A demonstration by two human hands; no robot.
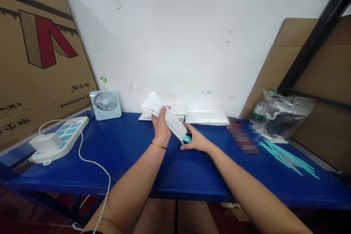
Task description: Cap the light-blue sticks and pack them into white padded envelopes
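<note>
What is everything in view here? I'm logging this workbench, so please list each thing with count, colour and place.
white packet: one, white, held above the table's middle
teal piece: one, teal, at the packet's lower end
table: one, blue, across the view
white stacks: several, white, against the wall
fan: one, pale blue, back left
power strip: one, white, left, adapter plugged in
teal strips: several, teal, right
plastic bag: one, clear, right
bottle: one, green-labelled, beside the bag
cardboard box: one, brown, left
left hand: holds the packet
right hand: at its lower end
</note>
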